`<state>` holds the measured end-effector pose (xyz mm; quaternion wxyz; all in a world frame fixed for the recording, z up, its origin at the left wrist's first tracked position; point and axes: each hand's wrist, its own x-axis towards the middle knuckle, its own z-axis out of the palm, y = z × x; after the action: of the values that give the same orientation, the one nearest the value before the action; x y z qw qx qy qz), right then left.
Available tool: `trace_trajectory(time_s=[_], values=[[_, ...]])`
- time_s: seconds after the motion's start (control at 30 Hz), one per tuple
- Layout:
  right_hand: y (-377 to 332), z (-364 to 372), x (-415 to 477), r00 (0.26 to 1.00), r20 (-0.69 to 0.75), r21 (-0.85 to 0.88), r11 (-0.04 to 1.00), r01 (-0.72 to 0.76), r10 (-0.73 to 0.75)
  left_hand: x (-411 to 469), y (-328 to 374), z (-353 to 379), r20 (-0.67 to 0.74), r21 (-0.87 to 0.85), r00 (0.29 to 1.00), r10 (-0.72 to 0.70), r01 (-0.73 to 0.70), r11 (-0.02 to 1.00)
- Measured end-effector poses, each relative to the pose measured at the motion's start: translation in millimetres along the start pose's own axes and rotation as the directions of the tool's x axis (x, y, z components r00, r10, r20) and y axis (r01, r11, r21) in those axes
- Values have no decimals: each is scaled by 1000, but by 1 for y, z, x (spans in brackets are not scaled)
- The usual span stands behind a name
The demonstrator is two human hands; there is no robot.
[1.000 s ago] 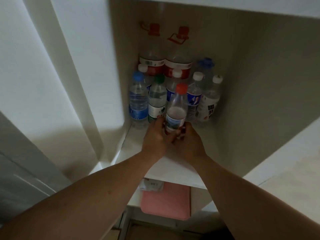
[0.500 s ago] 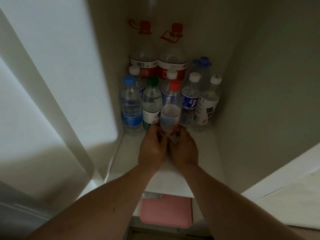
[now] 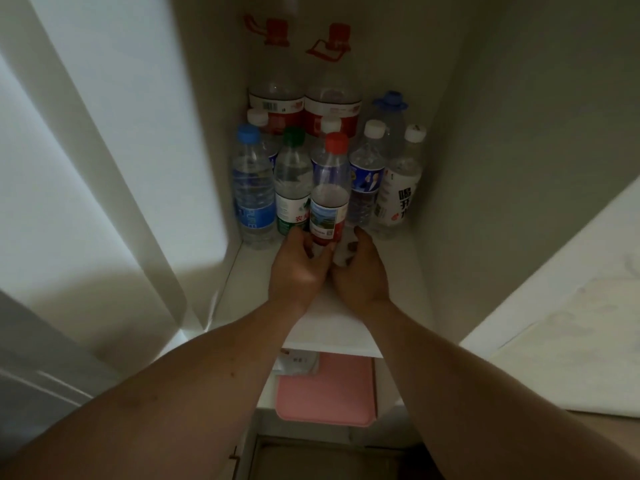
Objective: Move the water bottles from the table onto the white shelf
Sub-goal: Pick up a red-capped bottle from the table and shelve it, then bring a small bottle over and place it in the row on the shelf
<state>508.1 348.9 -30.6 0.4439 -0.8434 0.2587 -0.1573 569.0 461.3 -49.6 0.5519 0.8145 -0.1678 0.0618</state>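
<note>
Red-capped bottle [image 3: 329, 202]: pushed deeper, centre frame. Your left hand [image 3: 298, 268] grips its base; right hand [image 3: 363, 271] hold unclear. Likely light, slick: grip mid-label.

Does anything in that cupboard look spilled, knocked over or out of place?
Nothing looks spilled or tipped. Only the red-capped bottle is out of line: it stands in front of the row on the white shelf, its base held between the left hand and the right hand. The other bottles stand upright.
</note>
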Motion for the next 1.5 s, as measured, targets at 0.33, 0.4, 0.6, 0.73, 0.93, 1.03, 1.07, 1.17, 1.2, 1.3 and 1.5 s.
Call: trace_trajectory(time_s=[0.33, 0.4, 0.6, 0.73, 0.93, 1.03, 1.07, 1.17, 1.2, 1.3, 1.5], values=[[15, -89, -110, 949, 257, -101, 982, -159, 180, -103, 63, -7, 348, 170, 930, -114, 57, 984], [16, -121, -127, 954, 262, -188, 977, -99, 147, -128, 91, 2, 419, 146, 905, -77, 17, 989], [65, -241, -185, 979, 110, -252, 957, -141, 173, -200, 163, 70, 599, 8, 801, -2, -3, 1000], [123, -323, -241, 950, -85, -277, 909, -312, 301, -249, 209, 143, 775, -31, 625, 98, -118, 993], [225, -436, -319, 864, -216, -254, 828, -500, 455, -315, 274, 245, 917, -21, 382, 118, -250, 968], [292, -486, -353, 806, -230, -243, 770, -590, 545, -344, 289, 298, 935, -7, 337, 114, -303, 953], [314, -503, -361, 786, -236, -239, 750, -616, 571, -353, 294, 317, 939, -3, 324, 116, -330, 944], [378, -556, -373, 742, -261, -214, 713, -668, 617, -378, 318, 380, 955, 18, 277, 108, -416, 909], [398, -575, -373, 736, -274, -211, 708, -674, 619, -386, 328, 405, 960, 21, 261, 106, -442, 897], [456, -632, -367, 723, -344, -217, 698, -682, 599, -410, 361, 479, 970, 28, 225, 95, -490, 871], [552, -735, -339, 679, -493, -274, 644, -714, 544, -454, 411, 583, 963, 2, 230, 142, -529, 849]])
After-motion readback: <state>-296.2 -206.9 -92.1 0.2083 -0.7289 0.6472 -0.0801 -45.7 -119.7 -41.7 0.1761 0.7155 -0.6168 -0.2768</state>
